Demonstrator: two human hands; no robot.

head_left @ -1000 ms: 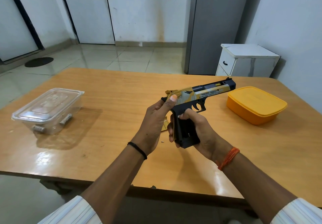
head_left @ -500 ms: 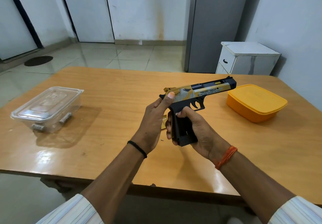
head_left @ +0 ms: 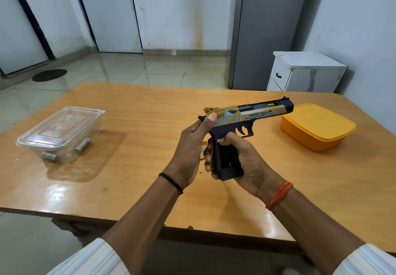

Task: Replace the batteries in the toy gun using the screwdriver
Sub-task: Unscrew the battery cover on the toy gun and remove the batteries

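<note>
Above the wooden table (head_left: 128, 189), toy gun (head_left: 246, 117) held aloft, muzzle toward the yellow lidded box (head_left: 317, 127); right hand (head_left: 242, 163) curled round the black grip; left hand (head_left: 192, 146) gripping the rear, thumb pressed on the gold slide; clear lidded container (head_left: 60, 133) far left.

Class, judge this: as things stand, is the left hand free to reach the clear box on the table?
Probably not yet: the left hand grips the rear of the toy gun. The table between it and the clear box looks unobstructed, so letting go should suffice.
</note>
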